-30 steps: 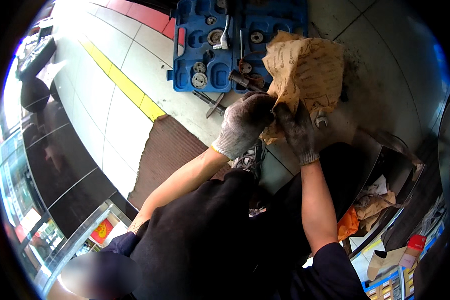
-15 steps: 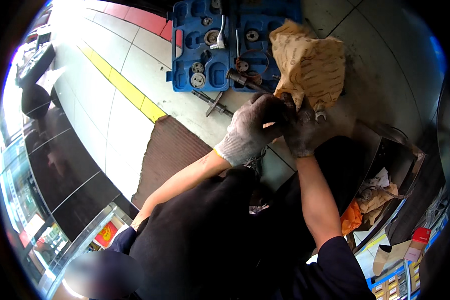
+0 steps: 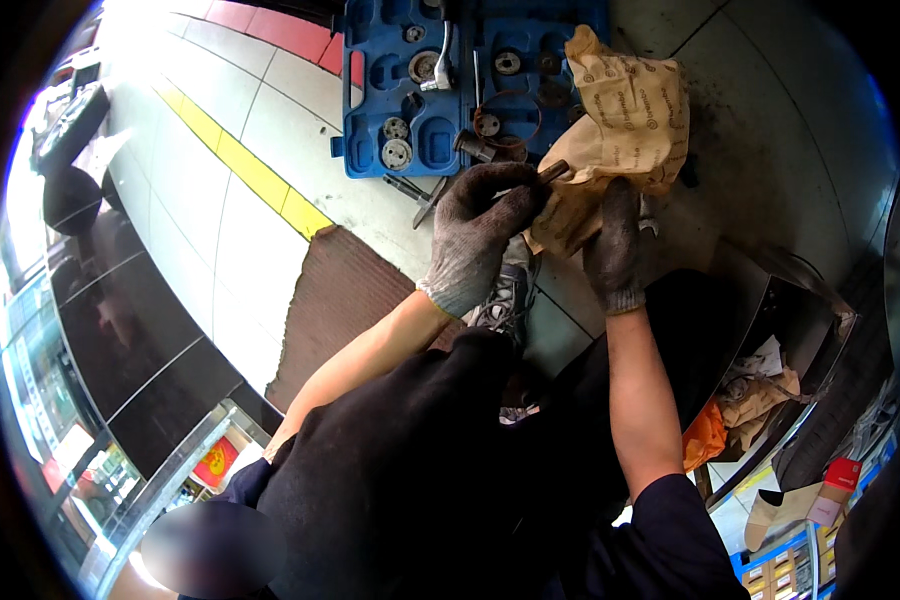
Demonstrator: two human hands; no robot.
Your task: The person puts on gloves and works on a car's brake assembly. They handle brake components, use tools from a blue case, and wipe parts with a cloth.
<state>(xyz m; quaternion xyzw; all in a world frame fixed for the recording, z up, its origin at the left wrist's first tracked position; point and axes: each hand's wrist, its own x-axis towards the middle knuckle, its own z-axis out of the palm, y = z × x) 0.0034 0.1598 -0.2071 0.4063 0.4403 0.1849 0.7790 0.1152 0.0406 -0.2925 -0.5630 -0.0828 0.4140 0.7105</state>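
Observation:
My left hand [image 3: 478,232], in a dirty grey work glove, pinches a small dark pin-like metal piece [image 3: 555,172] between thumb and fingertips. The piece sits in front of the lower left edge of a crumpled brown wrapping paper [image 3: 630,110] with dark print. My right hand [image 3: 615,248], gloved too, grips the bottom of that paper, its thumb lying up along it. An open-ended wrench end [image 3: 648,215] shows just right of this hand. Behind both hands lies an open blue tool case [image 3: 435,140] with round metal discs in moulded recesses; the paper covers part of its right half.
A ratchet handle [image 3: 442,65] lies across the case. On the floor before it is a screw-type tool [image 3: 420,197]. A brown ribbed mat [image 3: 345,300] spreads left of my shoe [image 3: 508,300]. At right stands an open box [image 3: 760,345] with crumpled paper and orange plastic.
My hands were close together at the paper's lower edge and have come apart. The left moved left, and the dark piece now shows at its fingertips. The paper shifted and opened out.

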